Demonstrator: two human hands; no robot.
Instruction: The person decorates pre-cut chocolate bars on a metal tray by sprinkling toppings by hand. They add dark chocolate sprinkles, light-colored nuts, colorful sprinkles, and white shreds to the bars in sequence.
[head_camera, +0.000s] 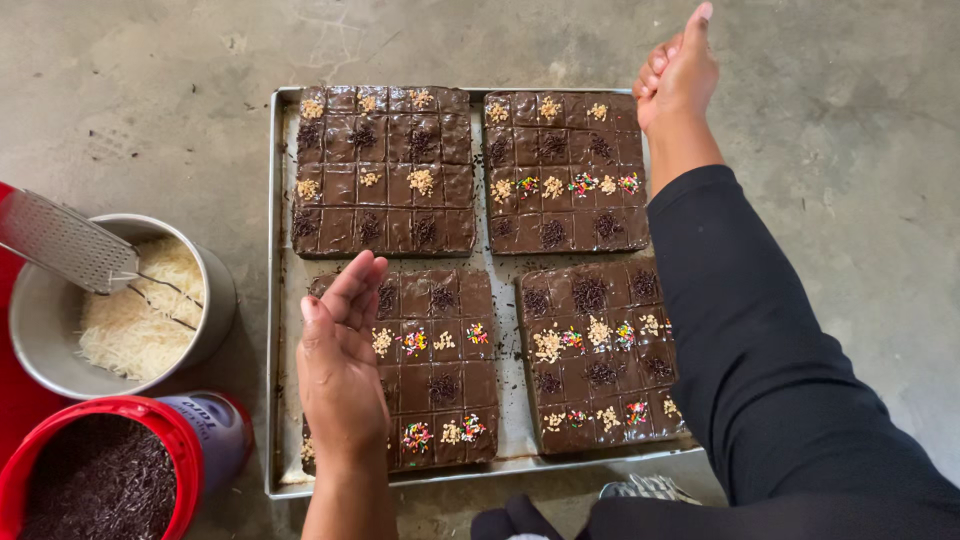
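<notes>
A metal baking tray (275, 300) on the concrete floor holds several square slabs of chocolate-glazed cake cut into small squares (385, 170); many squares carry coloured sprinkles, chopped nuts or chocolate shavings. My left hand (340, 365) hovers flat over the near-left slab, fingers together and slightly curled, holding nothing that I can see. My right hand (678, 75), on a black-sleeved arm, is raised beyond the tray's far right corner with fingers pinched loosely together; whether something is between them is not visible.
A metal bowl (215, 290) of grated white shreds stands left of the tray with a flat grater (65, 240) resting on it. A red-rimmed jar (150, 420) of chocolate sprinkles sits in front of it. Red surface at far left.
</notes>
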